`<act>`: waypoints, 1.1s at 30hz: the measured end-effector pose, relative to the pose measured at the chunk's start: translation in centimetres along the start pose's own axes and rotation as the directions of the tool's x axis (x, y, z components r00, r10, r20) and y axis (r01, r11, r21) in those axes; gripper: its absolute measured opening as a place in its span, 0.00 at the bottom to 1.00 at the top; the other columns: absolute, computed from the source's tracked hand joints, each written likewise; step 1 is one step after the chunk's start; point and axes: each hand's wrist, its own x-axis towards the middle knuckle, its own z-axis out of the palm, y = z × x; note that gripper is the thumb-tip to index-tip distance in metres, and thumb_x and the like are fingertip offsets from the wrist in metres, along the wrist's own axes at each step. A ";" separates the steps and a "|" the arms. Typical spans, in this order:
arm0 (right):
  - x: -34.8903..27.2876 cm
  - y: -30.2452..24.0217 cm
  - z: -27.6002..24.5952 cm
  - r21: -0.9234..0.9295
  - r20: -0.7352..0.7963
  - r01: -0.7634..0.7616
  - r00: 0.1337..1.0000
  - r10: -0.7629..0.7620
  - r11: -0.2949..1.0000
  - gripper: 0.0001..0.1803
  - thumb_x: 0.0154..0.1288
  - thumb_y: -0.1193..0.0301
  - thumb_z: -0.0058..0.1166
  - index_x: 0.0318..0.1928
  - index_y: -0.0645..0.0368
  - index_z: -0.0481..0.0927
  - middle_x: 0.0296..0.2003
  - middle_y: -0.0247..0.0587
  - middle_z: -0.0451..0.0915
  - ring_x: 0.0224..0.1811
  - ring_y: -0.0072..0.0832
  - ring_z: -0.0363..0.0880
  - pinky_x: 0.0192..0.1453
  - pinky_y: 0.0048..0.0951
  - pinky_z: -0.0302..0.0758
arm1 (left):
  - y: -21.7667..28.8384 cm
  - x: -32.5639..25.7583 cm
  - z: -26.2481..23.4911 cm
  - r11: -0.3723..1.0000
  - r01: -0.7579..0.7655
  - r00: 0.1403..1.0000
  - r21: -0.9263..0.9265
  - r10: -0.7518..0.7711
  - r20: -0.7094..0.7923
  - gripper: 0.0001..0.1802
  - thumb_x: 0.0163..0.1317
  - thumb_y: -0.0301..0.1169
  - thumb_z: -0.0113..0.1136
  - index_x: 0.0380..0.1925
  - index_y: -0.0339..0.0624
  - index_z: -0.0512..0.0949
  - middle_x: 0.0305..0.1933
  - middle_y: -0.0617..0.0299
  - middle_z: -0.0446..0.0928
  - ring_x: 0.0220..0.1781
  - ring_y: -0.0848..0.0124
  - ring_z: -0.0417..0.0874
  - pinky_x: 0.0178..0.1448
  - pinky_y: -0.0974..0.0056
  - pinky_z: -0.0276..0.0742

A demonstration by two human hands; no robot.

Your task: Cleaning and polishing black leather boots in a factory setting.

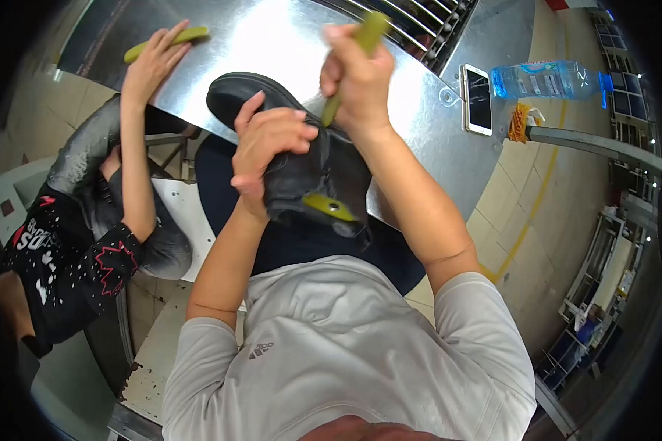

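A shiny sheet-metal tabletop [272, 44] curves across the upper view. On its right end lies a white smartphone [478, 99], screen dark. Just beyond it a clear plastic water bottle [548, 79] with a blue cap lies on its side. At the left, a co-worker's hand [151, 66] rests on a yellow-green stick [165, 42].
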 end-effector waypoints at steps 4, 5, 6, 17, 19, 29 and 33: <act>0.0 -2.6 -4.7 0.135 -0.303 0.222 0.937 -0.173 0.966 0.10 0.64 0.66 0.59 0.33 0.53 0.70 0.14 0.29 0.64 0.12 0.22 0.64 0.16 0.24 0.64 | -1.4 0.3 -1.8 0.982 -0.141 0.962 0.124 0.107 0.251 0.48 0.62 0.71 0.17 0.47 0.41 0.74 0.53 0.52 0.78 0.62 0.53 0.75 0.74 0.46 0.49; -0.4 -3.5 -6.1 0.183 -0.312 0.253 0.931 -0.187 0.950 0.12 0.65 0.63 0.57 0.34 0.55 0.70 0.16 0.31 0.65 0.12 0.23 0.66 0.16 0.26 0.67 | -1.4 0.5 -2.5 0.959 -0.248 0.922 0.138 0.190 0.339 0.45 0.63 0.71 0.26 0.51 0.41 0.72 0.56 0.51 0.77 0.64 0.53 0.73 0.74 0.46 0.49; -1.0 -3.8 -7.3 0.190 -0.327 0.256 0.927 -0.185 0.948 0.12 0.65 0.63 0.57 0.34 0.55 0.70 0.16 0.32 0.65 0.13 0.24 0.66 0.16 0.27 0.67 | -0.8 0.3 -3.3 0.936 -0.310 0.896 0.169 0.228 0.381 0.39 0.62 0.67 0.39 0.54 0.42 0.70 0.58 0.51 0.75 0.65 0.52 0.72 0.74 0.46 0.49; -6.4 -3.4 -10.3 0.064 -0.251 0.143 0.960 -0.123 0.988 0.18 0.65 0.65 0.57 0.48 0.64 0.72 0.14 0.32 0.64 0.11 0.22 0.63 0.17 0.25 0.66 | 2.4 -4.1 -6.6 0.900 -0.116 0.972 0.419 0.015 0.237 0.29 0.43 0.32 0.75 0.46 0.39 0.75 0.51 0.51 0.80 0.53 0.55 0.79 0.61 0.52 0.70; -7.3 -2.9 -9.5 0.078 -0.232 0.109 0.969 -0.088 0.991 0.21 0.65 0.65 0.57 0.52 0.65 0.72 0.12 0.30 0.62 0.10 0.20 0.61 0.17 0.22 0.64 | 3.6 -7.2 -7.5 0.908 0.082 0.992 0.411 -0.112 0.049 0.37 0.35 0.28 0.82 0.48 0.37 0.73 0.48 0.52 0.78 0.51 0.56 0.79 0.58 0.57 0.73; -5.7 -0.7 -2.2 0.225 0.032 -0.093 0.996 0.088 0.970 0.15 0.67 0.65 0.53 0.45 0.66 0.74 0.12 0.30 0.59 0.11 0.20 0.59 0.17 0.24 0.59 | 3.9 -8.1 -8.4 0.920 0.326 0.915 0.218 -0.365 0.171 0.48 0.36 0.28 0.82 0.61 0.40 0.67 0.57 0.47 0.74 0.57 0.56 0.79 0.62 0.59 0.74; -5.1 0.3 -1.3 0.243 0.054 -0.166 0.986 0.158 0.956 0.14 0.68 0.65 0.53 0.43 0.65 0.74 0.12 0.30 0.59 0.10 0.21 0.59 0.16 0.24 0.59 | 3.7 -8.3 -8.8 0.937 0.192 0.894 0.291 -0.290 0.342 0.41 0.44 0.29 0.78 0.60 0.43 0.69 0.61 0.43 0.73 0.59 0.51 0.78 0.61 0.57 0.75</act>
